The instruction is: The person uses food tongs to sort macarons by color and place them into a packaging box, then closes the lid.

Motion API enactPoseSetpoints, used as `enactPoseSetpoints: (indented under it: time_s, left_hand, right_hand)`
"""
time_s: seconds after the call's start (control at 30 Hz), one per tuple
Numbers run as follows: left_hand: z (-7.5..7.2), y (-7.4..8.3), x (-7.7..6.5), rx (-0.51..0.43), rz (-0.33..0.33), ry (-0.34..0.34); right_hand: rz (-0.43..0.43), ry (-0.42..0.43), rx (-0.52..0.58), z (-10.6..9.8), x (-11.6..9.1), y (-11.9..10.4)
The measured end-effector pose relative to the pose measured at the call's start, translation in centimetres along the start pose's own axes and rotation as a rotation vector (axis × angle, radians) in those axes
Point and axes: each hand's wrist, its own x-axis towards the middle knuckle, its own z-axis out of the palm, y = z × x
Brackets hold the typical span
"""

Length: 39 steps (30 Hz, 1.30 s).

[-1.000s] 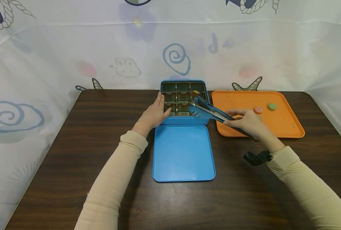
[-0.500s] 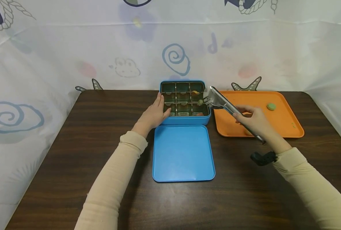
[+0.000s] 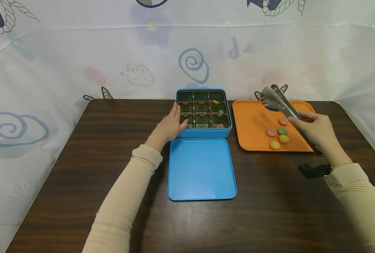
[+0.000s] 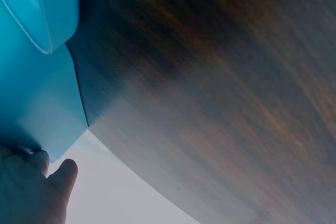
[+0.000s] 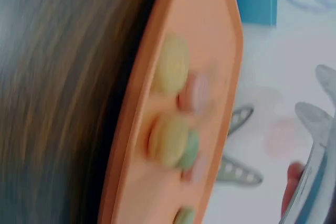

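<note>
My left hand (image 3: 168, 125) rests on the left edge of a blue box (image 3: 203, 133), its fingers straight along the rim. Inside, a clear divided insert holds a yellow (image 3: 215, 101), a green (image 3: 220, 112) and a pink macaron (image 3: 220, 126) in its right column. My right hand (image 3: 317, 131) grips metal tongs (image 3: 284, 102), tilted over the orange tray (image 3: 247, 130), with nothing between their parted tips. On the tray lie pink (image 3: 271, 132), green (image 3: 282, 130) and yellow macarons (image 3: 284, 139). In the right wrist view, the tongs (image 5: 320, 161) show at the right edge.
A flat blue lid (image 3: 202, 168) lies on the dark wooden table (image 3: 111, 140) in front of the box. Behind the table hangs a white patterned cloth (image 3: 156, 52). The tray sits close to the box's right side.
My right hand has swung the tongs from over the box to over the tray, on the right. A green macaron now shows in the box's middle right compartment. My left hand has stayed put.
</note>
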Motion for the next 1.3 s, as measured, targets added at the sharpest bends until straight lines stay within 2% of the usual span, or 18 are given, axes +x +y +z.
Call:
enactPoseSetpoints:
  time_s: [0.17,0.27,0.5,0.77,1.0,1.3]
  left_hand:
    - [0.0,-0.1,-0.1,0.002,-0.009,-0.001]
    - [0.1,-0.1,-0.1,-0.004,-0.012,-0.004]
    - [0.2,-0.1,0.0,-0.013,-0.002,0.001]
    - [0.0,0.0,-0.2,-0.021,-0.005,-0.002]
    - [-0.3,0.1,-0.4,-0.026,0.004,-0.004]
    - [-0.2,0.0,-0.1,-0.022,0.011,-0.004]
  right_hand:
    - [0.142,0.059,0.029,-1.4,0.6,1.9]
    - [0.180,0.110,0.002,-1.9,0.9,3.2]
    - [0.194,0.152,-0.104,-2.9,1.2,5.4]
    - [0.263,0.123,-0.096,-3.1,1.1,6.2]
    - [0.236,0.147,-0.094,-2.8,1.2,7.1]
    - [0.255,0.151,-0.142,-2.7,1.3,7.1]
